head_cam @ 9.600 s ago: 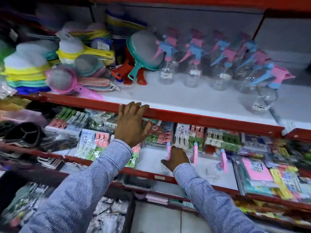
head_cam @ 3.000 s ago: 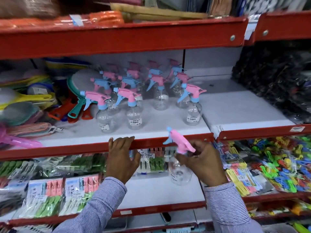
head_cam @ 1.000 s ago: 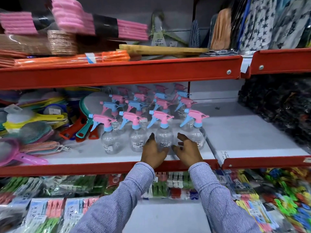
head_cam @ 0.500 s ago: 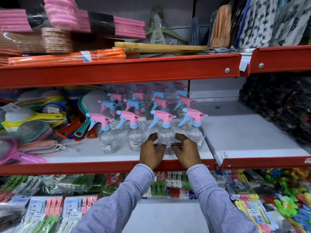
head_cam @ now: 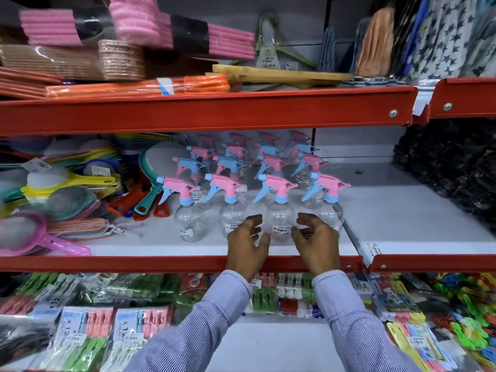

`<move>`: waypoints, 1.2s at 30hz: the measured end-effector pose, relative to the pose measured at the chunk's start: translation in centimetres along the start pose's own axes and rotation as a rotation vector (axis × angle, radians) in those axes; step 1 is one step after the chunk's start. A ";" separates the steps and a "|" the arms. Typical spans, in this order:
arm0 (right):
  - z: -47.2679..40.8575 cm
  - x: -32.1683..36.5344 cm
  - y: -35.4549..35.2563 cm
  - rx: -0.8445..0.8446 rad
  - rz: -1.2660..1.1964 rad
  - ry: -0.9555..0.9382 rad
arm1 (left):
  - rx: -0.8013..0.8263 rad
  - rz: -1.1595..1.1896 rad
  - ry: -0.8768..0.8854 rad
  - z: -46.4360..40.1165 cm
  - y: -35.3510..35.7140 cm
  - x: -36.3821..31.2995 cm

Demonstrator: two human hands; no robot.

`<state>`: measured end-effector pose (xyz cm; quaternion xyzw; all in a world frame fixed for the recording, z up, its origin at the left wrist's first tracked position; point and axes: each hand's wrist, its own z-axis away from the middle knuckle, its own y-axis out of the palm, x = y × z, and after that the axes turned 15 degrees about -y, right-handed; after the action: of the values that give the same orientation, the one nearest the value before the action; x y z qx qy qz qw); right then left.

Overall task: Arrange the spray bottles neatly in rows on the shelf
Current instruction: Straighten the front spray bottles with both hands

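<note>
Clear spray bottles with pink and blue trigger heads stand in rows on the white middle shelf (head_cam: pixel 402 210). The front row holds several; the third one from the left (head_cam: pixel 279 210) stands upright between my hands. My left hand (head_cam: pixel 248 242) hovers just left of its base with the fingers spread and curled. My right hand (head_cam: pixel 316 240) mirrors it on the other side, in front of the rightmost front bottle (head_cam: pixel 328 208). Neither hand holds anything. More bottles (head_cam: pixel 233 162) line up behind, the rearmost partly hidden under the upper shelf.
Plastic strainers and scoops (head_cam: pixel 67 194) crowd the shelf's left part. A red shelf lip (head_cam: pixel 161 263) runs along the front edge. Bare white shelf lies right of the bottles. Packets of clothes pegs (head_cam: pixel 88 331) fill the shelf below; pink and orange bundles (head_cam: pixel 134 87) sit above.
Half a second ago both hands were closed around the third front bottle's base. They have drawn slightly apart and let it go; the bottle stays in line with its row.
</note>
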<state>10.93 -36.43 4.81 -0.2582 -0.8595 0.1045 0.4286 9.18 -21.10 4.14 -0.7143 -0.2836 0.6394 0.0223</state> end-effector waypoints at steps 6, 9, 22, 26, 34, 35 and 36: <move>2.3 4.9 5.0 0.057 -0.056 -0.108 | -0.271 0.032 -0.016 -0.5 -5.2 2.9; 1.9 5.3 7.7 0.150 -0.004 -0.068 | -0.175 -0.060 -0.079 -2.0 -5.9 3.8; 0.9 4.8 9.6 0.220 0.020 -0.065 | -0.027 -0.063 -0.017 -3.5 -6.6 4.0; 0.9 4.5 9.7 0.221 0.021 -0.074 | -0.026 -0.071 -0.013 -3.5 -6.6 4.3; 2.5 6.8 10.0 -0.075 0.035 -0.093 | -0.113 0.041 0.038 -1.5 -9.4 5.0; 3.0 7.6 10.5 -0.083 0.006 -0.128 | -0.186 0.069 0.070 -1.2 -10.5 5.4; 3.5 8.4 11.1 -0.056 -0.024 -0.160 | -0.257 0.093 0.087 -1.0 -11.5 5.6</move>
<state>7.89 -22.42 3.96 -0.2505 -0.8965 0.0957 0.3527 5.88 -8.67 3.81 -0.7509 -0.3283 0.5664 -0.0868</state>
